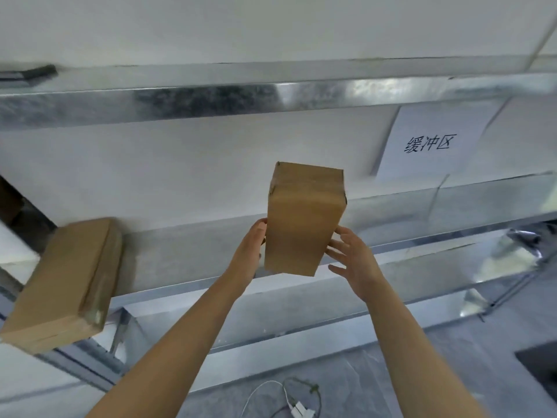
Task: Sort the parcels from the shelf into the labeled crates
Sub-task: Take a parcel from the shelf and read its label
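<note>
Parcel (pixel 304 218): plain brown carton, tall and narrow, held end-up in the air in front of the metal shelf (pixel 211 95), touching none of its boards.

Left hand (pixel 250 251) takes the lower left side, thumb along the edge. Its fingers pass behind the box out of sight; I judge they wrap the back face and carry the load.

Right hand (pixel 352 260) sits at 4 o'clock of the carton, fingers spread and fairly straight, tips touching the lower right edge. It steadies rather than clamps.

Handling, by judgement:
- Stiff cardboard, square corners, a tape band near the top.
- One hand seems to do most of the holding, so probably light.
- Smooth faces could slip. The best hold is palms on opposite long sides near the bottom, or one hand beneath.

Writing: none legible on the faces shown; any label is turned away. At 2 o'clock a white sheet (pixel 428 143) on the back wall reads 缓冲区.

At 8 o'clock a second carton (pixel 60 282) lies on the shelf. At 6 o'clock, on the floor, there are loose cables (pixel 295 399). No crate is surely in view; a dark corner (pixel 539 366) at 4 o'clock could be one.
</note>
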